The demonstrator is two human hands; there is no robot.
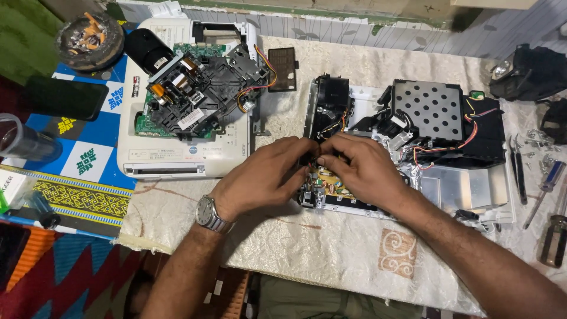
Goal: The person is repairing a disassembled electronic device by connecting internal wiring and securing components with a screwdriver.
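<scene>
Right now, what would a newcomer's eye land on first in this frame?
Two bare hands meet at the centre: the left hand, with a wristwatch, and the right hand pinch something small and dark over an opened white device with its perforated metal plate and coloured wires exposed. To the left lies a second opened device, its green circuit board bared. Screwdrivers sit at the right edge.

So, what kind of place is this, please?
Probably a small electronics repair bench, perhaps at home. Both hands, left hand and right hand, work inside an opened device; another opened unit lies beside it, with screwdrivers on the cloth-covered table.
</scene>
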